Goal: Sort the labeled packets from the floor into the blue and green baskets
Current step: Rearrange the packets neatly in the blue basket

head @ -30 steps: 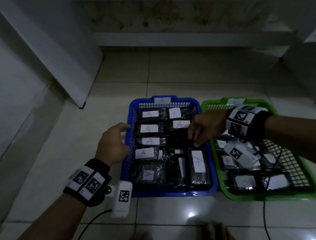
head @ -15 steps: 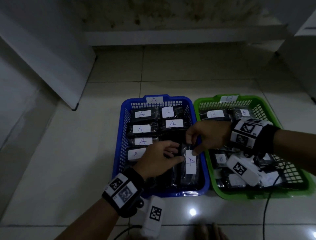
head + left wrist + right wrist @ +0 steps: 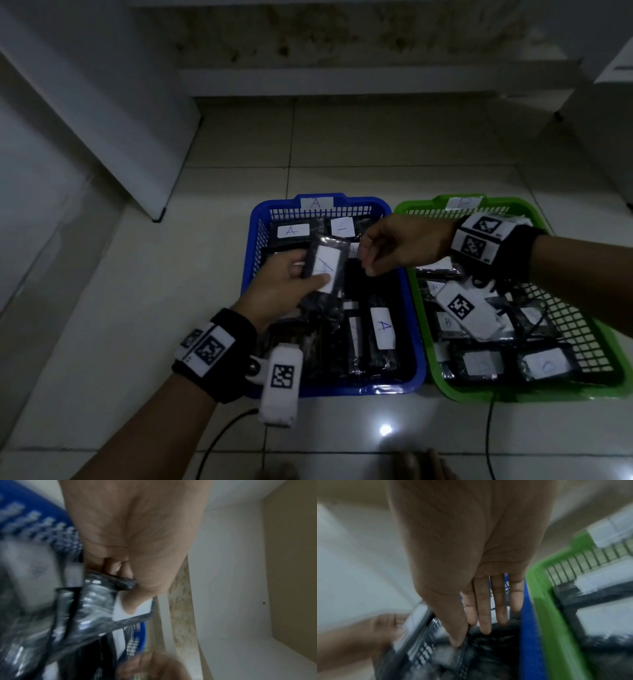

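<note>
A: Floor tiles on the left, then the left hand. What does it hold?

B: A black packet with a white "A" label, raised above the blue basket. Thumb presses on the label, the other fingers curl behind.

A: Which step is this?

B: I think placing it among the other "A" packets. The next move needs a free spot.

A: And the right hand?

B: Over the blue basket, near the green basket, fingers relaxed and almost straight, holding nothing.
</note>
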